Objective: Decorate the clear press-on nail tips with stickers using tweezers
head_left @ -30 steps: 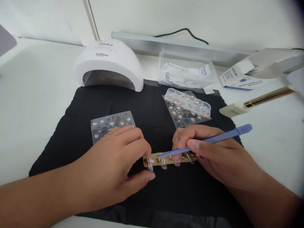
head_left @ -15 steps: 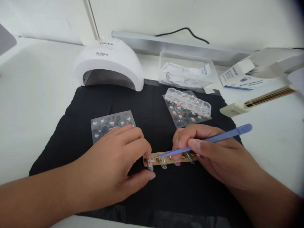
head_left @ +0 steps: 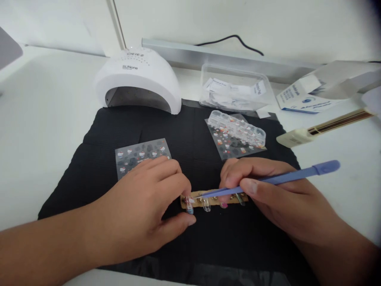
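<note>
Right hand [head_left: 279, 198] pinches the purple tweezers [head_left: 268, 181], whose handle now reaches further right than a second ago; tip stays at the nail strip [head_left: 212, 198] mid-mat [head_left: 98, 139], near its front edge. Left hand [head_left: 143, 206] keeps fingers pressed together on the strip's left end. Placement continues, no release.

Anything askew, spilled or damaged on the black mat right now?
Nothing stands out. The tan strip of nail tips lies flat under the left hand; the right hand holds the lilac tweezers. Both sticker sheets and the clear bead organiser sit undisturbed.
</note>
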### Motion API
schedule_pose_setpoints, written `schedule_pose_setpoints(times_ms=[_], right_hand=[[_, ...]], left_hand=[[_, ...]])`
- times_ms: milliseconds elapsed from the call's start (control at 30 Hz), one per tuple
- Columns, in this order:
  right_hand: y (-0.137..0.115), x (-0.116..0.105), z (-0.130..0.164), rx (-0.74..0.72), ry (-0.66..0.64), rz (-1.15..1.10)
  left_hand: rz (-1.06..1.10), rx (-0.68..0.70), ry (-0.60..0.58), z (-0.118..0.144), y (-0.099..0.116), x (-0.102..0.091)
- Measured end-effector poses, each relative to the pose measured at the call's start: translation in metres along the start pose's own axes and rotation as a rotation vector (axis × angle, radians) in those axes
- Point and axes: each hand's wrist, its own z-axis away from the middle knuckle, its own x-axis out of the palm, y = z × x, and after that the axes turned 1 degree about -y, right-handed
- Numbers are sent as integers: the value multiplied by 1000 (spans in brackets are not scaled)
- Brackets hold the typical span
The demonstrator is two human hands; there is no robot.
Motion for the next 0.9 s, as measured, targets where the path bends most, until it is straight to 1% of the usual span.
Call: schedule_pose_setpoints(times_ms=[533,733,900], right_hand=[[-3,5,-1,37,-39,-145],[-2,5,0,21,-31,-121],[-3,4,0,-13,-35,-46]], left_hand=[[4,-2,-3,0,0,0],[0,10,-3,1,-1,0],[0,7,-3,0,0,0]])
